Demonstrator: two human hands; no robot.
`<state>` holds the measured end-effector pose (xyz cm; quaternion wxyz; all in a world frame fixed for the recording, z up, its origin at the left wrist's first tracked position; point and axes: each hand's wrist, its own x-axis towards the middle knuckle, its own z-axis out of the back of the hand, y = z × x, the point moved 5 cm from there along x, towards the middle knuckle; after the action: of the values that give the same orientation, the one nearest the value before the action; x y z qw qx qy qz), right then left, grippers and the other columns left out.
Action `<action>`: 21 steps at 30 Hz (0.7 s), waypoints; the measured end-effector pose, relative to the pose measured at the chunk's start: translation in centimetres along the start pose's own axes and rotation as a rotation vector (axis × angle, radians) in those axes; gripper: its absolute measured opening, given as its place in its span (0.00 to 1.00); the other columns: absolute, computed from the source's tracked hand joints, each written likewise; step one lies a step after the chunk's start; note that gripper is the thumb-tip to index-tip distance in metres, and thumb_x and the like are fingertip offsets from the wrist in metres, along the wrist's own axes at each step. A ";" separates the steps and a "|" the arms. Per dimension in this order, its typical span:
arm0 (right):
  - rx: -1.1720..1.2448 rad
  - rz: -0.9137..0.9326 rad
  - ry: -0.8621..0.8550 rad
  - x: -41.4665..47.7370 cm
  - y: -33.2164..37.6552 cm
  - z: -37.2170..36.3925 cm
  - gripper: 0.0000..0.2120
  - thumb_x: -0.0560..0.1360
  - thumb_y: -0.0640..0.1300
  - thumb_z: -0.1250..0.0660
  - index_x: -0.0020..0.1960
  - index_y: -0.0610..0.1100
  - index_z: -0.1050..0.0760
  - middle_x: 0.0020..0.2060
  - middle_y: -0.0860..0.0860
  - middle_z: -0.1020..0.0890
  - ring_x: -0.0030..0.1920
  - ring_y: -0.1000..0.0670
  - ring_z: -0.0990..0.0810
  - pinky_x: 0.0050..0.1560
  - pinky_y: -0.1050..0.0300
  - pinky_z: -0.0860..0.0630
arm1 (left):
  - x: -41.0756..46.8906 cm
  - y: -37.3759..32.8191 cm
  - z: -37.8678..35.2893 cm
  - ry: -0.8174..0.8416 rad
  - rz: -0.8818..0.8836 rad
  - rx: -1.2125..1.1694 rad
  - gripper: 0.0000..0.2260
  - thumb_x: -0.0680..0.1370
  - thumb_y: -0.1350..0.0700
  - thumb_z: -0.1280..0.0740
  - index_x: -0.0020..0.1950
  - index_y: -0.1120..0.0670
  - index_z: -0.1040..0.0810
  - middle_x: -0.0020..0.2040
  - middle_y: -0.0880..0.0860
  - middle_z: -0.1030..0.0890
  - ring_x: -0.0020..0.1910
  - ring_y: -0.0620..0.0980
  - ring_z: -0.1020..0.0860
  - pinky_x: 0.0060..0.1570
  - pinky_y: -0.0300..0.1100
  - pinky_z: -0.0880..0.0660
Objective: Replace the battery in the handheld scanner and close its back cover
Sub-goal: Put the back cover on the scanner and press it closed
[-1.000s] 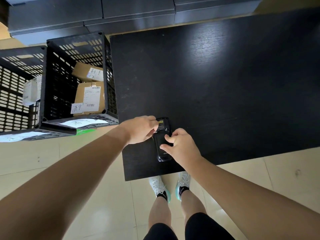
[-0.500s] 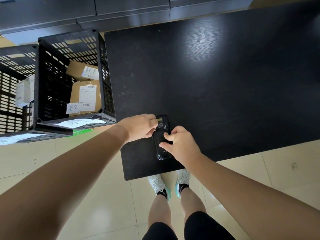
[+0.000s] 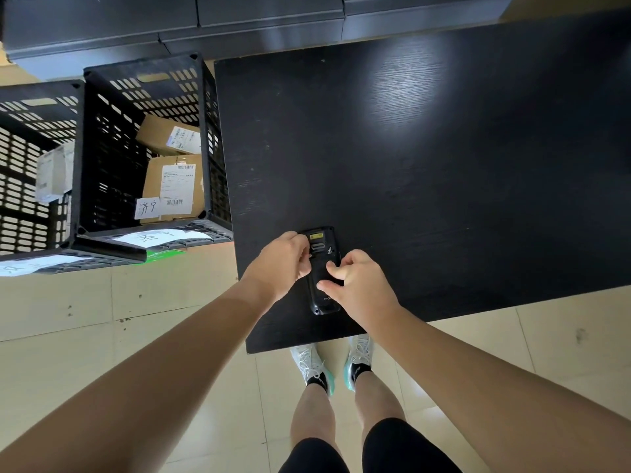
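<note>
A black handheld scanner (image 3: 321, 295) lies back-up on the black table (image 3: 426, 158), near its front left corner. A yellow label shows at the scanner's far end. My left hand (image 3: 283, 264) grips the scanner's upper left side, fingers curled against its edge. My right hand (image 3: 358, 285) rests over the scanner's middle and right side, thumb and forefinger pressing on the back cover. The battery is not visible; the back looks covered.
Two black slatted crates (image 3: 143, 97) stand on the floor left of the table; the nearer one holds cardboard parcels (image 3: 170, 186) with labels. Dark cabinets (image 3: 239, 22) run along the far side. My feet stand at the table's front edge.
Both hands stay on the scanner. My right hand has shifted slightly, its fingers now pinched over the cover's middle. The scanner has not moved on the table.
</note>
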<state>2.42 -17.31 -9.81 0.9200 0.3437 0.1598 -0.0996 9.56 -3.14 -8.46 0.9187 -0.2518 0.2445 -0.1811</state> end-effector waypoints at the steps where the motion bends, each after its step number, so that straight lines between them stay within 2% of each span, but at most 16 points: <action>1: -0.003 0.001 0.001 0.0 0.0 0.0 0.20 0.74 0.52 0.29 0.61 0.44 0.20 0.50 0.51 0.27 0.45 0.53 0.23 0.45 0.60 0.25 | -0.1 0.0 -0.2 -0.017 0.030 -0.014 0.03 0.76 0.65 0.38 0.43 0.60 0.25 0.43 0.56 0.25 0.38 0.56 0.25 0.35 0.45 0.31; 4: -0.003 -0.003 -0.001 0.0 -0.1 0.0 0.20 0.74 0.53 0.29 0.61 0.44 0.20 0.51 0.51 0.27 0.45 0.52 0.22 0.44 0.59 0.23 | -0.1 0.0 -0.5 -0.044 0.090 -0.027 0.04 0.76 0.64 0.37 0.45 0.62 0.23 0.45 0.58 0.23 0.40 0.57 0.24 0.36 0.43 0.33; 8: -0.005 0.028 -0.009 -0.1 -0.1 0.0 0.20 0.74 0.53 0.29 0.62 0.45 0.20 0.50 0.53 0.27 0.43 0.54 0.23 0.41 0.63 0.27 | -0.8 0.6 -0.8 -0.128 0.146 -0.118 0.04 0.77 0.58 0.34 0.48 0.58 0.25 0.48 0.53 0.24 0.42 0.54 0.23 0.41 0.45 0.26; 11: 0.069 0.082 -0.052 -0.2 -0.4 1.1 0.17 0.73 0.51 0.27 0.60 0.47 0.18 0.47 0.56 0.24 0.41 0.58 0.23 0.42 0.63 0.23 | -2.1 1.0 -1.8 -0.246 0.246 -0.301 0.16 0.74 0.51 0.27 0.55 0.52 0.29 0.52 0.49 0.28 0.42 0.47 0.25 0.44 0.38 0.28; 14: 0.084 0.183 -0.108 1.1 -0.8 3.4 0.07 0.73 0.44 0.28 0.51 0.47 0.16 0.42 0.53 0.20 0.38 0.56 0.21 0.45 0.56 0.19 | -2.6 1.1 -3.0 -0.281 0.325 -0.431 0.28 0.69 0.48 0.22 0.62 0.49 0.32 0.56 0.47 0.29 0.46 0.46 0.25 0.47 0.38 0.27; 18: -0.096 0.365 0.056 4.5 -0.1 5.5 0.05 0.76 0.43 0.31 0.50 0.47 0.19 0.46 0.54 0.21 0.40 0.55 0.21 0.43 0.54 0.19 | -2.3 0.9 -3.5 -0.288 0.326 -0.462 0.34 0.68 0.50 0.21 0.69 0.46 0.34 0.58 0.48 0.28 0.50 0.48 0.23 0.51 0.41 0.24; 21: -0.247 0.519 0.228 6.4 1.4 5.7 0.04 0.78 0.44 0.33 0.50 0.47 0.21 0.48 0.55 0.24 0.43 0.54 0.23 0.44 0.53 0.20 | -2.3 0.7 -3.6 -0.282 0.325 -0.498 0.36 0.69 0.51 0.22 0.71 0.43 0.37 0.59 0.46 0.30 0.49 0.43 0.23 0.53 0.39 0.25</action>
<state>10.01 -20.56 -7.24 0.9257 0.2674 0.1797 0.1980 5.93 -2.85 -10.73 0.8706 -0.4490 0.1888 0.0699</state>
